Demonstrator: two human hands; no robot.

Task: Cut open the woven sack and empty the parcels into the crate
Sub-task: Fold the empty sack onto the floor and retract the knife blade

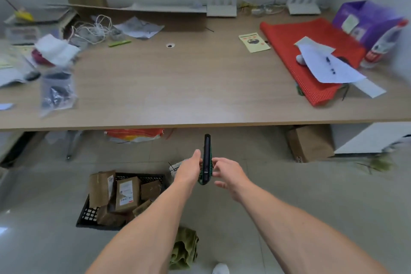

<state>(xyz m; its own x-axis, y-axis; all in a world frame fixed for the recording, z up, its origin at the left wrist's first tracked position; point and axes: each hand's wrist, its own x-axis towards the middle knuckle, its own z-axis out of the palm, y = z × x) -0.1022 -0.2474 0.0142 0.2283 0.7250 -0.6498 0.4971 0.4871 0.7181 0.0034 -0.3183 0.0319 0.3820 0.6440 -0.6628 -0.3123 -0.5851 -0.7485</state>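
My left hand (189, 169) grips a black and green utility knife (206, 158) that stands upright in front of me, below the table edge. My right hand (229, 176) is just right of the knife, fingertips touching its lower body, the other fingers spread. On the floor at lower left lies a black plastic crate (89, 213) with several brown parcels (126, 193) in it. A crumpled olive-green sack (184, 247) lies on the floor between my forearms. Whether the knife's blade is out cannot be made out.
A wooden table (178, 87) spans the view, with a red mat (311, 58), papers, cables (93, 29) and bags on it. Under it sit an orange-white bag (133, 134) and a cardboard box (309, 142). The floor is grey tile.
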